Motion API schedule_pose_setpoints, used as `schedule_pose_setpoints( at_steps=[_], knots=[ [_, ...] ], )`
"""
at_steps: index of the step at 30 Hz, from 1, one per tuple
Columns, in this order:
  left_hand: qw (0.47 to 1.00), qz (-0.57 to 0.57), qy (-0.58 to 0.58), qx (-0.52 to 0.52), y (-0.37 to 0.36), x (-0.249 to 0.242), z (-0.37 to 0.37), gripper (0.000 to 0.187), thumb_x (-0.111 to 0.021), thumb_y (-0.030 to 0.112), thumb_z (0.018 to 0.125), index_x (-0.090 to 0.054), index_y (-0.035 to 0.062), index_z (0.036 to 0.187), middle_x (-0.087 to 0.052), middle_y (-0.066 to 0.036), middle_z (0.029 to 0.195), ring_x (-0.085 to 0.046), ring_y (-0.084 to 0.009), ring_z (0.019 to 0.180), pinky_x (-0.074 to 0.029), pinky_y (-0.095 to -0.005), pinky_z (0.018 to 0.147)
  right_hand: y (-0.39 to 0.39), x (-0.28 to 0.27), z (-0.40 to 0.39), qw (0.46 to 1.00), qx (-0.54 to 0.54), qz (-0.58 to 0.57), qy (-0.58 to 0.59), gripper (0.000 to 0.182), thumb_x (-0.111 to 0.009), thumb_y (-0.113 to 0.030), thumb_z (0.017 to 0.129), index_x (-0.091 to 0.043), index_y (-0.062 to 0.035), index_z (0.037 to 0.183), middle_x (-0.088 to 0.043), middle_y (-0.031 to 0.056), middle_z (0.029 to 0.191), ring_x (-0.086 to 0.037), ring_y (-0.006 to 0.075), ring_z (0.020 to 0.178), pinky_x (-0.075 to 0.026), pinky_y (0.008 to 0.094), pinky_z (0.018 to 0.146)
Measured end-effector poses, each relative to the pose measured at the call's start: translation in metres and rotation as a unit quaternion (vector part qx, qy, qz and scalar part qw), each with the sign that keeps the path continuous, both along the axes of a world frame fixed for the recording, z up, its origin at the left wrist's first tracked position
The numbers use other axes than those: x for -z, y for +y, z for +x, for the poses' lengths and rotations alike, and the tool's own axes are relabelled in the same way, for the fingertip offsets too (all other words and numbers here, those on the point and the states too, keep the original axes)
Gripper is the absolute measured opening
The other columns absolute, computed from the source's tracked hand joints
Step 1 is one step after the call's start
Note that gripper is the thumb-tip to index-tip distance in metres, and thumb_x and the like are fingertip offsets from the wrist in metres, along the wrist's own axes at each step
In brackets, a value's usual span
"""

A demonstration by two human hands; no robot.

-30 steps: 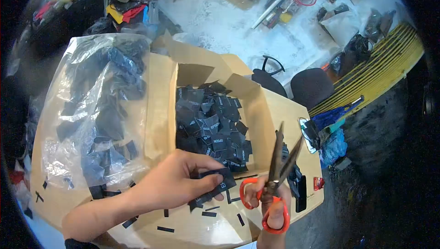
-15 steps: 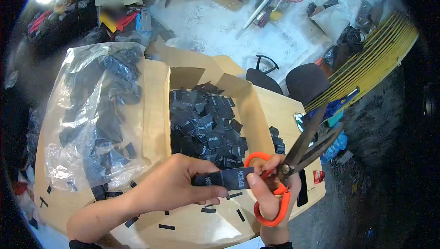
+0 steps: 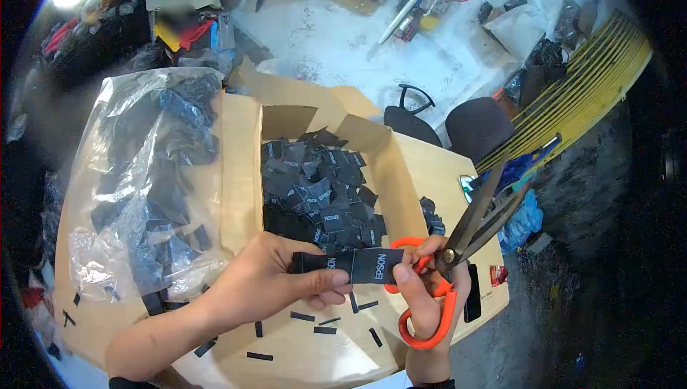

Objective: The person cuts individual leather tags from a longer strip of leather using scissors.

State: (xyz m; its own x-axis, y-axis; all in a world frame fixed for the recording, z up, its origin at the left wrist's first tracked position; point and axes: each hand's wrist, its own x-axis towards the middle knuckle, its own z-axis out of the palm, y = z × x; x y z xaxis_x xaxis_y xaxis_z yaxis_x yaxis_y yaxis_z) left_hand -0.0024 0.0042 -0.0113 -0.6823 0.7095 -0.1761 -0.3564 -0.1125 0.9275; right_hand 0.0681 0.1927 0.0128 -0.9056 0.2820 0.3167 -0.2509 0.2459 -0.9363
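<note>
Black woven EPSON label strip (image 3: 373, 266), over the desk's (image 3: 300, 357) near half | left hand (image 3: 263, 271) pinching one end; right hand (image 3: 421, 304) pinching the other, holding scissors (image 3: 449, 255) | strip stretched out; any cut calls for turning the blades inward

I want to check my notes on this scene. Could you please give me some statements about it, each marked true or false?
1. The left hand and the right hand both hold the strip. True.
2. The scissors have orange handles. True.
3. The scissors are in the left hand. False: they are in the right hand.
4. In the picture, the clear bag lies left of the box. True.
5. The box is closed. False: it is open, with dark labels inside.
6. The strip has no letters. False: EPSON can be read on it.
</note>
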Motion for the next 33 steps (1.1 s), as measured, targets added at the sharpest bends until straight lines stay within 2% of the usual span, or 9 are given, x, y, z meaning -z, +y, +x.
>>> schedule_pose_setpoints(
  at_steps=[5, 8, 20, 22, 24, 25, 26, 28, 33],
  knots=[
    [0.998, 0.000, -0.031, -0.050, 0.001, -0.006, 0.002, 0.016, -0.063, 0.011, 0.086, -0.065, -0.0049, 0.088, -0.067, -0.011, 0.082, -0.065, -0.0144, 0.074, -0.054, -0.0265, 0.066, 0.009, 0.006, 0.017, 0.996, -0.056, -0.006, -0.074, 0.039, -0.069, -0.030, 0.081, -0.049, -0.0010, 0.098, -0.055, 0.0037, 0.079, -0.050, 0.0072, 0.074, -0.042, 0.0215, 0.064],
    [0.998, 0.017, -0.029, -0.060, 0.000, -0.003, 0.002, 0.016, -0.063, 0.011, 0.086, -0.065, -0.0042, 0.087, -0.067, -0.010, 0.080, -0.064, -0.0135, 0.073, -0.053, -0.0262, 0.067, 0.011, 0.019, 0.030, 0.986, -0.070, -0.026, -0.150, 0.045, -0.071, -0.036, 0.079, -0.049, -0.0015, 0.097, -0.055, 0.0028, 0.079, -0.049, 0.0069, 0.069, -0.041, 0.0203, 0.061],
    [0.991, 0.037, -0.019, -0.129, 0.000, 0.002, 0.003, 0.013, -0.067, 0.009, 0.082, -0.065, -0.0032, 0.082, -0.065, -0.008, 0.072, -0.060, -0.0116, 0.063, -0.050, -0.0241, 0.060, 0.007, 0.038, 0.045, 0.951, -0.142, 0.125, -0.246, 0.044, -0.077, -0.020, 0.073, -0.049, -0.0029, 0.103, -0.061, 0.0049, 0.080, -0.058, 0.0102, 0.071, -0.048, 0.0238, 0.067],
    [0.988, 0.031, -0.059, -0.136, 0.000, 0.000, 0.002, 0.015, -0.069, 0.011, 0.081, -0.064, -0.0027, 0.078, -0.064, -0.008, 0.070, -0.060, -0.0122, 0.061, -0.050, -0.0245, 0.059, 0.000, 0.039, 0.045, 0.953, -0.145, 0.094, -0.248, 0.044, -0.076, -0.020, 0.074, -0.048, -0.0029, 0.103, -0.060, 0.0052, 0.082, -0.057, 0.0112, 0.073, -0.048, 0.0252, 0.069],
    [0.986, 0.036, -0.079, -0.142, 0.000, 0.000, 0.002, 0.015, -0.069, 0.011, 0.081, -0.063, -0.0024, 0.076, -0.064, -0.008, 0.069, -0.060, -0.0123, 0.061, -0.050, -0.0249, 0.059, -0.015, 0.039, 0.044, 0.981, -0.112, -0.030, -0.156, 0.018, -0.046, -0.023, 0.093, -0.052, -0.0052, 0.095, -0.051, 0.0018, 0.081, -0.047, 0.0108, 0.067, -0.041, 0.0227, 0.059],
    [0.984, 0.040, -0.096, -0.146, -0.001, 0.000, 0.001, 0.016, -0.069, 0.011, 0.081, -0.063, -0.0021, 0.075, -0.063, -0.008, 0.068, -0.060, -0.0124, 0.060, -0.050, -0.0253, 0.058, -0.010, 0.034, 0.045, 0.953, -0.121, -0.210, -0.183, 0.013, -0.053, -0.010, 0.087, -0.051, -0.0034, 0.099, -0.051, 0.0035, 0.083, -0.047, 0.0130, 0.072, -0.041, 0.0235, 0.062],
    [0.984, 0.041, -0.096, -0.147, -0.001, 0.000, 0.001, 0.016, -0.069, 0.011, 0.081, -0.063, -0.0021, 0.075, -0.063, -0.008, 0.068, -0.060, -0.0124, 0.060, -0.050, -0.0253, 0.058, -0.007, 0.032, 0.045, 0.953, -0.123, -0.209, -0.184, 0.013, -0.053, -0.010, 0.087, -0.051, -0.0034, 0.099, -0.051, 0.0035, 0.083, -0.047, 0.0130, 0.072, -0.041, 0.0235, 0.062],
    [0.982, 0.056, -0.112, -0.144, 0.000, 0.000, 0.002, 0.015, -0.069, 0.011, 0.081, -0.063, -0.0019, 0.076, -0.063, -0.008, 0.067, -0.060, -0.0123, 0.060, -0.050, -0.0257, 0.057, -0.006, 0.025, 0.047, 0.959, -0.133, 0.082, -0.236, 0.022, -0.058, 0.000, 0.081, -0.051, -0.0028, 0.102, -0.050, 0.0046, 0.083, -0.047, 0.0133, 0.073, -0.040, 0.0241, 0.066],
    [0.990, 0.025, -0.067, -0.120, -0.001, 0.000, 0.003, 0.015, -0.069, 0.011, 0.081, -0.063, -0.0020, 0.076, -0.063, -0.008, 0.068, -0.060, -0.0117, 0.060, -0.049, -0.0254, 0.057, 0.002, 0.033, 0.040, 0.944, -0.195, 0.091, -0.251, 0.044, -0.073, -0.024, 0.077, -0.048, -0.0026, 0.105, -0.057, 0.0049, 0.078, -0.055, 0.0147, 0.069, -0.046, 0.0277, 0.067]
  ],
)
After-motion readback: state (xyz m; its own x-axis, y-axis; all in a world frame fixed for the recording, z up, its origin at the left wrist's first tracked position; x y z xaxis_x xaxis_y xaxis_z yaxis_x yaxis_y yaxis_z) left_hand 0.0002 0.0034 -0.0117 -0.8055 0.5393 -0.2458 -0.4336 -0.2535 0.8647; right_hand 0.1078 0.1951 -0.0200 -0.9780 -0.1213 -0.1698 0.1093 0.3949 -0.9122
